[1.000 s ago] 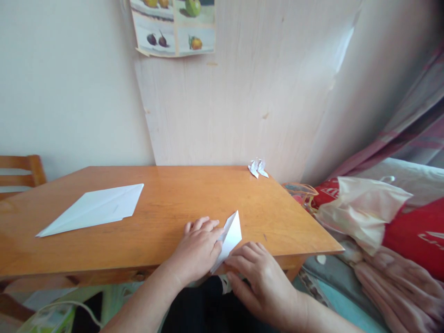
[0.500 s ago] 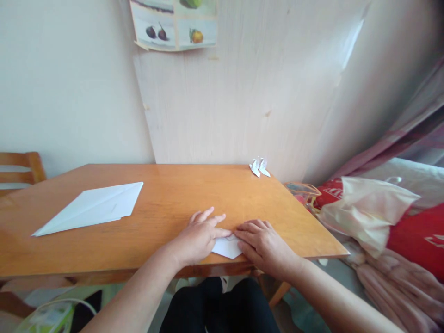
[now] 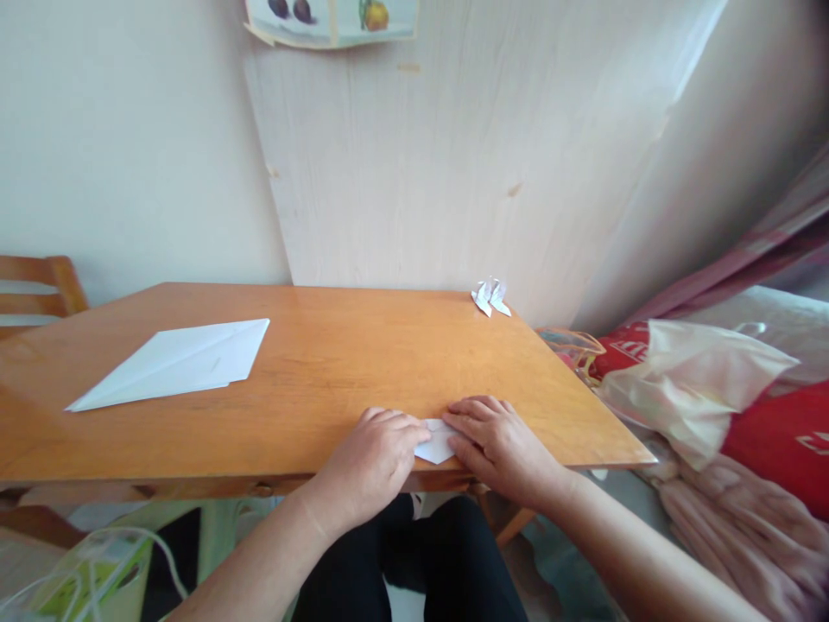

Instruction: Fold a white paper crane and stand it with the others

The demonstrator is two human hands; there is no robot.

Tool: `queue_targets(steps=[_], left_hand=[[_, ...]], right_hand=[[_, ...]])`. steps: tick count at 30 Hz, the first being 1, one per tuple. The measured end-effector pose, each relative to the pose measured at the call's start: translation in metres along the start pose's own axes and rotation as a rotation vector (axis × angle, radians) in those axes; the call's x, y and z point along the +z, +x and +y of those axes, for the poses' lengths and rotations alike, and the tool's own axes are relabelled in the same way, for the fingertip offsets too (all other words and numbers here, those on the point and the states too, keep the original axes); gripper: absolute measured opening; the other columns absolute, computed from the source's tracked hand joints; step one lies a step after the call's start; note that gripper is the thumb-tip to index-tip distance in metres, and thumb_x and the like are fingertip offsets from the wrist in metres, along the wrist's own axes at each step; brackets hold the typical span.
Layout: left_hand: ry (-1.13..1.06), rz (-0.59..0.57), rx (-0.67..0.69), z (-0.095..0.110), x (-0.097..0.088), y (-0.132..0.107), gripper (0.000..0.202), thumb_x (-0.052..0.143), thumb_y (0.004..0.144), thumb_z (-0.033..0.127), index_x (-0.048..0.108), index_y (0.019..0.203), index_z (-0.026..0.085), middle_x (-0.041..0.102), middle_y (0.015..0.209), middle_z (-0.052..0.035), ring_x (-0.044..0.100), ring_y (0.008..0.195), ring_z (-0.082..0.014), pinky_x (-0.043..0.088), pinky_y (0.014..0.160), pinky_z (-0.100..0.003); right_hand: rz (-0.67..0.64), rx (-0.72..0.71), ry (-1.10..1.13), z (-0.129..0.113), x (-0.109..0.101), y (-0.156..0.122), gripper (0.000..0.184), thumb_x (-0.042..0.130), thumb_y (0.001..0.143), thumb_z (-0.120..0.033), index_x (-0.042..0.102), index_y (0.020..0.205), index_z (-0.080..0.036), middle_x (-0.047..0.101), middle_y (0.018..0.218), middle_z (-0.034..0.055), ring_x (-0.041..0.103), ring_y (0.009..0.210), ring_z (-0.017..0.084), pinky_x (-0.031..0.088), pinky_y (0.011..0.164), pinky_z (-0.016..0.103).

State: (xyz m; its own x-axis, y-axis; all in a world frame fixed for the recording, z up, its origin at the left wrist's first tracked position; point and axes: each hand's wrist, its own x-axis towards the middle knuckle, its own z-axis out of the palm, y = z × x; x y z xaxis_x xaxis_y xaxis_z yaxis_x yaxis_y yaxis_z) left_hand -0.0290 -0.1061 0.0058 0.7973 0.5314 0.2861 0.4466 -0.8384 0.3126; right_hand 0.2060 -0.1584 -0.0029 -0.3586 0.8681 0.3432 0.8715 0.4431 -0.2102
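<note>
Grip closure can't be told where left hand (image 3: 379,453) and right hand (image 3: 503,447) touch folded paper (image 3: 435,446), the white lettering (image 3: 633,350) illegible.

Left fingers (image 3: 416,428) and right fingers (image 3: 465,425) touch folded paper (image 3: 436,444).

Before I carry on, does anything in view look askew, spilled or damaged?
No spill shows on the table, and the visible part of the small folded paper looks intact. Only the fruit picture on the wall panel seems slightly off: its bottom-left corner appears to curl.
</note>
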Motion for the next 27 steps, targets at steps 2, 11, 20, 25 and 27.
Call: queue_targets(steps=[2, 11, 20, 25, 27], left_hand=[[0.008, 0.008, -0.018, 0.001, -0.002, -0.002, 0.031, 0.050, 0.092, 0.013, 0.066, 0.115, 0.026, 0.073, 0.114, -0.0019, 0.063, 0.107, -0.0207, 0.041, 0.097, -0.039], [0.021, 0.056, -0.088, 0.004, 0.001, -0.001, 0.020, 0.061, 0.084, 0.017, 0.060, 0.103, 0.024, 0.071, 0.103, -0.0002, 0.063, 0.096, -0.0220, 0.038, 0.092, -0.040], [0.026, 0.037, -0.072, 0.001, 0.000, 0.000, 0.014, 0.050, 0.099, 0.025, 0.063, 0.095, 0.024, 0.071, 0.098, -0.0006, 0.064, 0.096, -0.0196, 0.038, 0.090, -0.037], [0.008, 0.041, -0.074, 0.000, 0.000, -0.001, 0.013, 0.051, 0.099, 0.024, 0.063, 0.094, 0.023, 0.071, 0.098, -0.0007, 0.064, 0.096, -0.0196, 0.040, 0.090, -0.036], [-0.002, 0.038, -0.077, 0.000, 0.000, -0.002, 0.009, 0.054, 0.096, 0.023, 0.063, 0.096, 0.023, 0.071, 0.100, -0.0017, 0.064, 0.098, -0.0206, 0.041, 0.090, -0.037]], right_hand=[[0.047, -0.007, 0.030, -0.001, 0.000, -0.003, 0.031, 0.056, 0.096, -0.031, 0.065, 0.125, -0.023, 0.066, 0.125, 0.0103, 0.057, 0.112, 0.027, 0.045, 0.095, 0.044], [0.065, -0.024, 0.065, -0.012, 0.001, -0.010, 0.011, 0.066, 0.092, -0.028, 0.068, 0.101, -0.023, 0.066, 0.101, 0.0070, 0.057, 0.095, 0.024, 0.046, 0.085, 0.039], [0.045, -0.047, 0.026, -0.009, 0.001, -0.006, 0.013, 0.061, 0.096, -0.030, 0.071, 0.096, -0.022, 0.065, 0.094, 0.0067, 0.055, 0.091, 0.023, 0.044, 0.083, 0.038], [0.000, -0.073, 0.023, -0.008, 0.002, -0.005, 0.021, 0.054, 0.100, -0.031, 0.070, 0.092, -0.021, 0.064, 0.088, 0.0055, 0.055, 0.087, 0.021, 0.043, 0.081, 0.037], [-0.005, -0.083, 0.026, -0.007, 0.002, -0.004, 0.023, 0.053, 0.101, -0.030, 0.071, 0.091, -0.021, 0.064, 0.088, 0.0055, 0.055, 0.086, 0.021, 0.042, 0.079, 0.036]])
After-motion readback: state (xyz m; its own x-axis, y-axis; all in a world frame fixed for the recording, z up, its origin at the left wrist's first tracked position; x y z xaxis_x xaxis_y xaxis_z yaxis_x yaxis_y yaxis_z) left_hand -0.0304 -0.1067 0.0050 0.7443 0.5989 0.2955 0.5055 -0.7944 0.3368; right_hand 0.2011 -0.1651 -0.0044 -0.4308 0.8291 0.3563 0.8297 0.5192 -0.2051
